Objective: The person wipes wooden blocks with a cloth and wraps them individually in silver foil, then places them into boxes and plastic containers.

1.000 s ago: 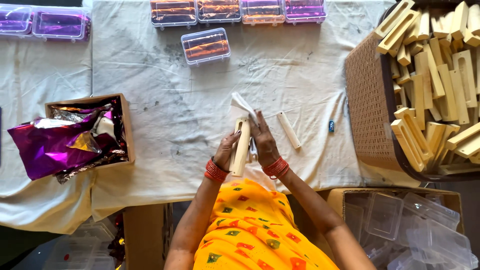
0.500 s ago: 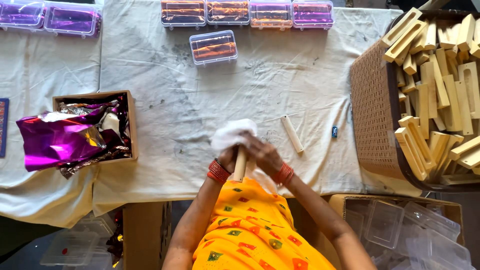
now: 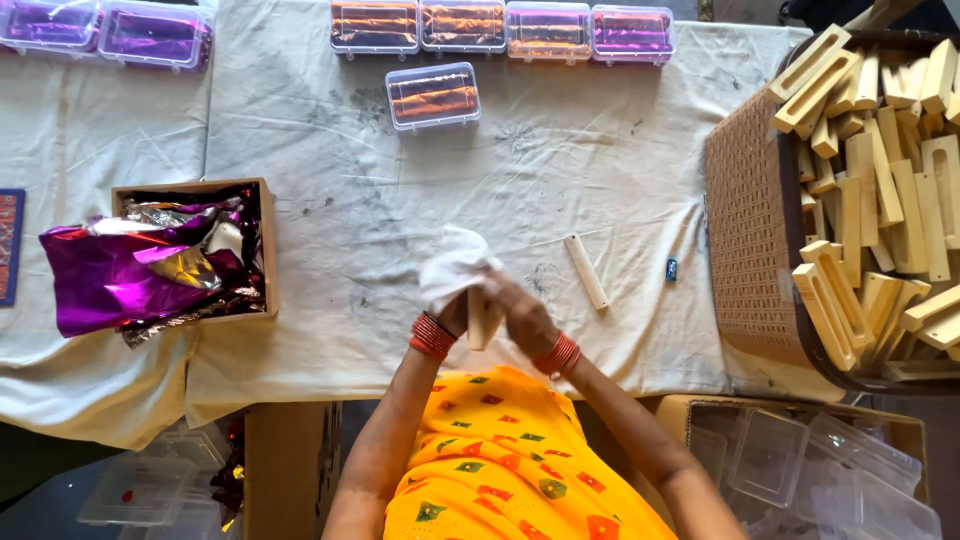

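left hand w/ white cloth and right hand both closed on a pale wooden block, held just above the bench edge. grip looks loose under the cloth, so block could slip & drop off the bench onto lap.

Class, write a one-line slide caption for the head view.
Both hands, left hand and right hand, wipe a wooden piece with white cloth beside a basket.
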